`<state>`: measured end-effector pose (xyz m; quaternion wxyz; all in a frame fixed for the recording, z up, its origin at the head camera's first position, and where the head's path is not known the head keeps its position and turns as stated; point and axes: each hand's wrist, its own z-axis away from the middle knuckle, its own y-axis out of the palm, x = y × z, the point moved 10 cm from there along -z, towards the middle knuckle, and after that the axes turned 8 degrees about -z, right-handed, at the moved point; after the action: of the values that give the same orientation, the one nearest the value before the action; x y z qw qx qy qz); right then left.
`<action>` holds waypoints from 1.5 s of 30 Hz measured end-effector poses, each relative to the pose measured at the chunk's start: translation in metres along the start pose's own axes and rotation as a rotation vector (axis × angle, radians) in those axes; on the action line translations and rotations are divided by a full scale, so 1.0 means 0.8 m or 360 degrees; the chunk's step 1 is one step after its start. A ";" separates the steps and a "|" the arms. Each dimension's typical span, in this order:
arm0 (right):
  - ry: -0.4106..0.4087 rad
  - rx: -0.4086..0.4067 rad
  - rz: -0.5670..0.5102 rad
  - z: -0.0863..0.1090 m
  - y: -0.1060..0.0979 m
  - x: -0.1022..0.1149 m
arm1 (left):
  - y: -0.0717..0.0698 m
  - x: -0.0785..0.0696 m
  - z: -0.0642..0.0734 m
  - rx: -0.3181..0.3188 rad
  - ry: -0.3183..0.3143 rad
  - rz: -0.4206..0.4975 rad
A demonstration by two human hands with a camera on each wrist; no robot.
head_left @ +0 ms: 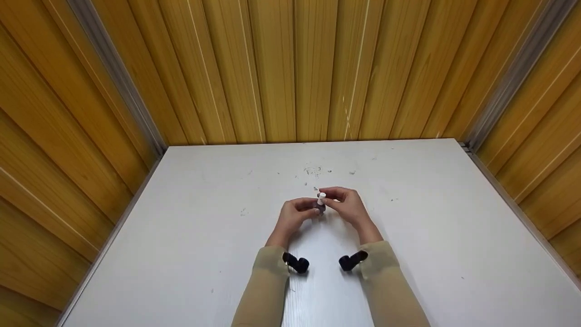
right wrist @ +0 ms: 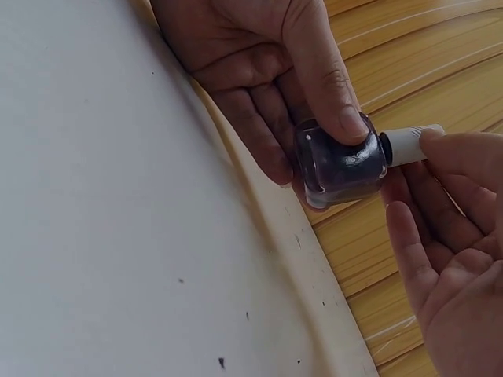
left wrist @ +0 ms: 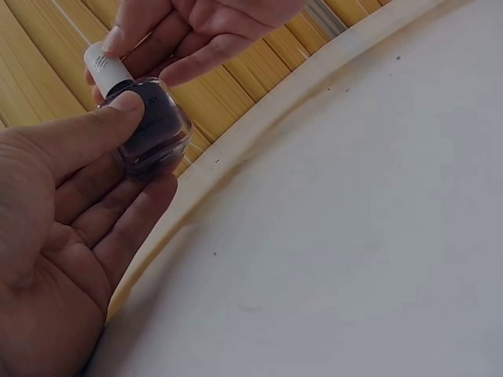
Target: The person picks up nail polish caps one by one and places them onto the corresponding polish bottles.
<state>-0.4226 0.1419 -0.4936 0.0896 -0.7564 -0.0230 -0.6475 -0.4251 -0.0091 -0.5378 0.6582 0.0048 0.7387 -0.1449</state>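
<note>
A small nail polish bottle (right wrist: 342,169) of clear glass with dark purple polish is held between both hands over the table. Its white cap (left wrist: 108,71) sits on the neck, with a dark band showing between cap and glass. My left hand (head_left: 292,217) grips the glass body, thumb on its front face and fingers behind. With thumb and fingers my right hand (head_left: 348,205) pinches the white cap (right wrist: 413,144) from the other side. In the head view the bottle is upright, cap on top, and partly covered by the fingers.
The white table (head_left: 204,254) carries dark specks and scuff marks (head_left: 313,170) beyond the hands. Yellow wood-look panels (head_left: 272,68) rise at the back and both sides, with grey metal posts (head_left: 122,77) in the corners. A black wrist camera (head_left: 296,263) juts from each sleeve.
</note>
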 end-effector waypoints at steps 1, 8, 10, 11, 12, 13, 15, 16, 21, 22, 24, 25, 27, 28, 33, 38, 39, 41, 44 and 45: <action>0.0003 -0.0001 0.0003 0.001 0.001 0.002 | 0.000 0.000 0.000 0.0001 0.0002 0.0002; -0.0036 0.0004 0.0049 0.018 0.005 0.040 | 0.000 0.001 -0.001 -0.0004 -0.0012 0.0005; -0.0031 -0.0012 0.0058 0.019 0.004 0.043 | 0.000 0.001 -0.001 -0.0002 -0.0010 0.0004; -0.0030 -0.0019 0.0064 0.019 0.003 0.043 | 0.000 0.002 -0.001 -0.0002 -0.0009 0.0004; -0.0027 -0.0025 0.0070 0.020 0.003 0.043 | 0.000 0.002 -0.001 -0.0001 -0.0008 0.0004; -0.0021 -0.0029 0.0085 0.020 0.002 0.043 | 0.001 0.002 -0.001 0.0002 -0.0003 0.0012; -0.0016 -0.0031 0.0099 0.020 0.002 0.042 | 0.001 0.002 -0.001 0.0007 0.0002 0.0026; -0.0019 -0.0026 0.0097 0.019 0.002 0.042 | 0.001 0.002 -0.001 0.0010 0.0005 0.0032; -0.0053 0.0029 0.0037 0.019 0.005 0.043 | 0.001 0.001 0.000 0.0019 0.0018 0.0026; -0.0054 0.0035 0.0027 0.019 0.006 0.043 | 0.001 0.001 0.000 0.0019 0.0022 0.0022; -0.0056 0.0040 0.0032 0.019 0.006 0.045 | 0.001 0.000 0.000 0.0021 0.0028 0.0018; -0.0056 0.0039 0.0040 0.019 0.006 0.045 | 0.001 0.000 0.000 0.0021 0.0028 0.0018; -0.0054 0.0031 0.0056 0.020 0.005 0.047 | 0.001 0.000 0.000 0.0022 0.0033 0.0012; -0.0051 0.0027 0.0065 0.020 0.005 0.047 | 0.001 0.000 0.000 0.0020 0.0031 0.0008; -0.0042 0.0010 0.0079 0.021 0.004 0.047 | 0.000 -0.001 0.000 0.0018 0.0027 0.0001; -0.0035 -0.0026 0.0092 0.020 0.003 0.043 | 0.001 0.000 0.001 0.0023 0.0019 0.0009; -0.0035 -0.0036 0.0098 0.020 0.003 0.043 | 0.001 0.000 0.000 0.0023 0.0023 0.0011; -0.0036 -0.0044 0.0101 0.019 0.002 0.042 | 0.001 0.000 0.000 0.0020 0.0021 0.0011; -0.0054 -0.0042 0.0078 0.010 -0.001 0.024 | 0.000 0.001 0.001 0.0012 0.0005 0.0008; -0.0058 -0.0031 0.0056 0.008 -0.001 0.019 | 0.000 0.001 0.001 0.0010 -0.0001 0.0005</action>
<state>-0.4143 0.1422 -0.4793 0.0930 -0.7692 -0.0050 -0.6322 -0.4241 -0.0096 -0.5385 0.6587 0.0081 0.7380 -0.1463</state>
